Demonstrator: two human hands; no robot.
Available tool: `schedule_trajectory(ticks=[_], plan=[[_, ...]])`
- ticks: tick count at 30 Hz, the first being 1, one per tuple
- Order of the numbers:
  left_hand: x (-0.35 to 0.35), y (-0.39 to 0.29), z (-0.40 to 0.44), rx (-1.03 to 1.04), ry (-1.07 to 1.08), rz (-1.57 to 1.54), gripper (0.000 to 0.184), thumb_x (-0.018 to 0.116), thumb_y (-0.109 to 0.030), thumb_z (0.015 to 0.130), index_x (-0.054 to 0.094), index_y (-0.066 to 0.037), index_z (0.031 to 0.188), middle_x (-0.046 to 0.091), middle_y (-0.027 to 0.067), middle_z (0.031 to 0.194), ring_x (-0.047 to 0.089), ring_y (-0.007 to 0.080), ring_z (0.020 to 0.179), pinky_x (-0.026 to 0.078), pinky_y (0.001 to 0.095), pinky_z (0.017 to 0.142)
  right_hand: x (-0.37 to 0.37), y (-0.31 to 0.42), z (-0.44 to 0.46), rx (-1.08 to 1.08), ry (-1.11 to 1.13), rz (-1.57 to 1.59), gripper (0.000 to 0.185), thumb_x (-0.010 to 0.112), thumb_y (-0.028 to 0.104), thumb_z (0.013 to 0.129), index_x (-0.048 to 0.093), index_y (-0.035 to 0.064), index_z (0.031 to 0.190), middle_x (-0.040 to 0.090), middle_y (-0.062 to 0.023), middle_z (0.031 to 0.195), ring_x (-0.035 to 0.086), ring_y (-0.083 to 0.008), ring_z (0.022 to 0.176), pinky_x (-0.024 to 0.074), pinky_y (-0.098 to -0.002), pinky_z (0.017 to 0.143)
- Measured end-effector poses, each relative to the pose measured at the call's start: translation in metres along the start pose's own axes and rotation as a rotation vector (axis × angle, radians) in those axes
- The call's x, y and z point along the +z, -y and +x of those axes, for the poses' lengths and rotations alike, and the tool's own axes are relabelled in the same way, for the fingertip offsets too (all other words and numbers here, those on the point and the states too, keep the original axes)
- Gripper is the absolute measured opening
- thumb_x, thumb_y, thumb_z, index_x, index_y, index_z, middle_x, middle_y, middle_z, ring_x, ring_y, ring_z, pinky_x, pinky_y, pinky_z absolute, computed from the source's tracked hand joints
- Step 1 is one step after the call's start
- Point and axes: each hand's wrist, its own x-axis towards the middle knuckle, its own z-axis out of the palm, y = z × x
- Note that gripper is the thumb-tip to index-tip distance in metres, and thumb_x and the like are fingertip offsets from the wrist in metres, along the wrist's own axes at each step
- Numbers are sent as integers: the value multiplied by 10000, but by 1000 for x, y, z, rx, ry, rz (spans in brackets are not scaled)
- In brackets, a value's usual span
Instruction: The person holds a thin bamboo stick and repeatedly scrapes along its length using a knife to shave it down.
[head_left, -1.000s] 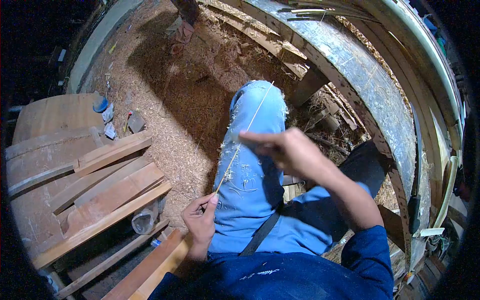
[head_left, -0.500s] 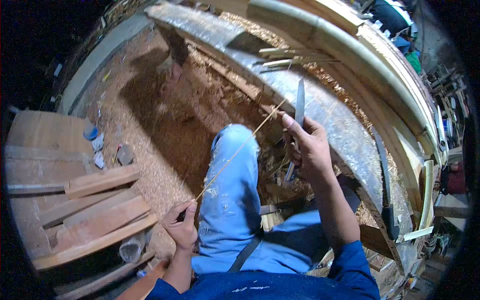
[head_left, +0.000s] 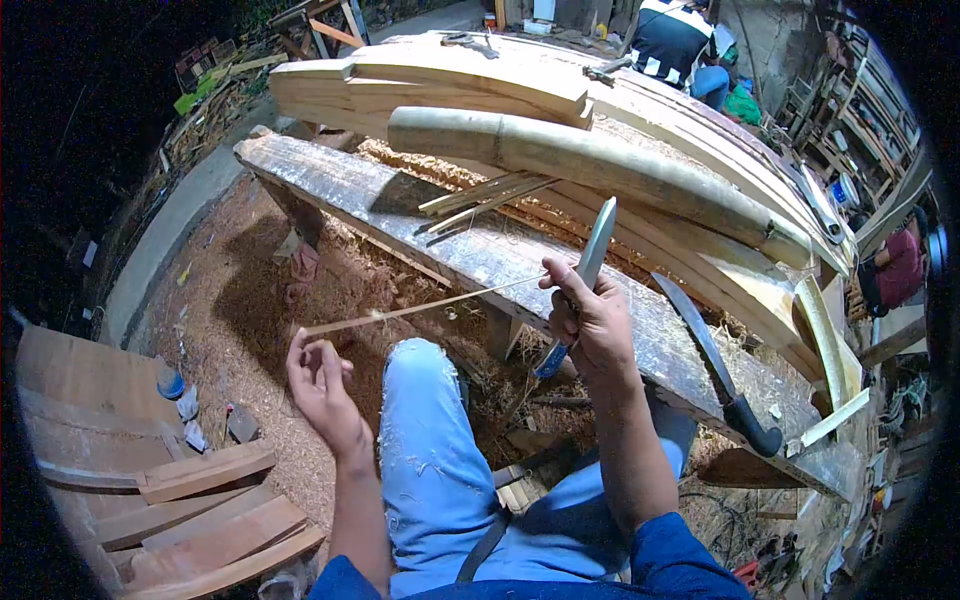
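A thin pale strip (head_left: 430, 304) stretches between my two hands above my left knee. My left hand (head_left: 325, 385), fingers curled, has the strip's left end at its fingertips. My right hand (head_left: 595, 325) pinches the strip's right end between thumb and fingers and also holds a knife (head_left: 598, 243), its blade pointing up and a blue part showing below the hand. Behind my right hand lies the long, worn bench (head_left: 480, 251). Several thin strips (head_left: 485, 200) rest on it.
A curved blade with a black handle (head_left: 740, 405) lies on the bench at right. Beyond is a thick bamboo pole (head_left: 600, 165) beside long boards. Wood pieces (head_left: 215, 530) are stacked at lower left. A person (head_left: 670, 45) is at the top; another (head_left: 895, 265) is at right.
The view has tilted up towards the bench. My right hand has moved from over my knee to the bench side, and the strip now lies nearly level. My left hand has risen.
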Motion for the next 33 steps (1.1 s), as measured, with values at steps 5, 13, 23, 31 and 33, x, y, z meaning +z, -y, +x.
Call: schedule_trajectory(ticks=[5,13,23,31,33], plan=[[39,32,-15,-145,-99,-161,191,555,-263,1121,627,-111,1032,605,5,822,561,70,644,463,255,570,-18,-10,-8,-50,-23,-112,266,698,215,1052,728,-28,1156,777,-98,978,438,-27,467,319,-218,420],[111,28,-47,-328,460,-192,361,736,-244,1027,715,9,1284,777,83,1028,646,108,728,528,262,642,-26,-15,-10,-76,2,-181,313,679,255,1065,747,-19,1201,800,-90,1036,452,-25,492,336,-216,449],[106,46,-36,-506,309,-396,321,753,-324,1010,742,-49,1175,788,114,1000,679,147,673,554,290,603,-34,-14,-7,-79,-47,-111,371,641,301,1084,733,-40,1198,798,-130,1019,461,-31,493,358,-219,450],[80,64,-22,-547,248,-504,335,726,-352,1029,747,-38,1145,795,120,973,697,152,675,569,282,600,-38,-21,1,-90,-144,-9,429,645,339,1085,697,-82,1149,772,-163,966,446,-44,460,347,-221,421],[78,66,-20,-558,233,-495,330,727,-357,1028,745,-41,1122,793,113,961,691,151,668,563,292,589,-38,-24,3,-111,-230,-44,406,694,342,1058,683,-61,1108,754,-138,925,448,-47,455,341,-225,416]])
